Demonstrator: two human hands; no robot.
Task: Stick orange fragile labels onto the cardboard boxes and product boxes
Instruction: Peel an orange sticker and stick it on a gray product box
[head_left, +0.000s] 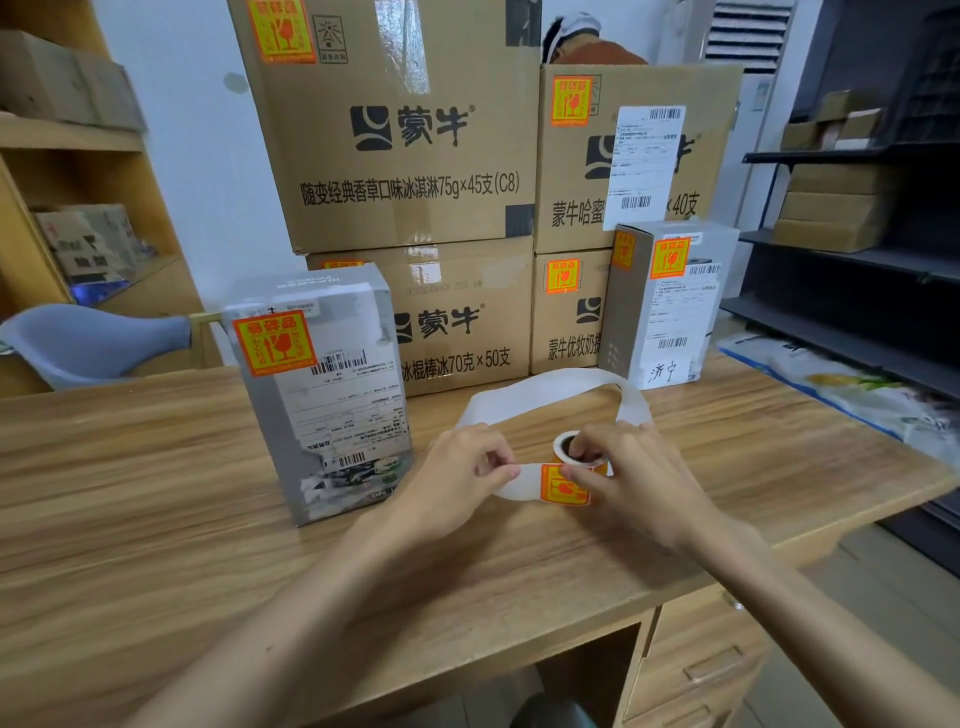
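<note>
head view: you are at a light wood-grain desk (156, 467), both hands over its middle.
left hand (457, 478): thumb and forefinger pinch the near end of the white paper backing strip (540, 387).
right hand (623, 478): fingers curled over the small roll of orange fragile labels (576, 451); your thumb tip touches the upper edge of the square orange label (563, 486) on the strip, between your two hands.
backing strip: runs from your hands in a wide loop across the desk, toward the stacked boxes.
grey product box (322, 395): upright, left of your hands; an orange label sits at its upper left, above a white shipping slip.
white-and-grey product box (670, 306): upright at back right; two orange labels near its top, one on each visible face.
brown cardboard boxes (395, 156): four, stacked two high at the desk's back; each shows an orange label at upper left, and the lower-left one is mostly hidden by the grey box.
surroundings: grey chair (93, 343) at left, dark shelving (857, 260) at right.
</note>
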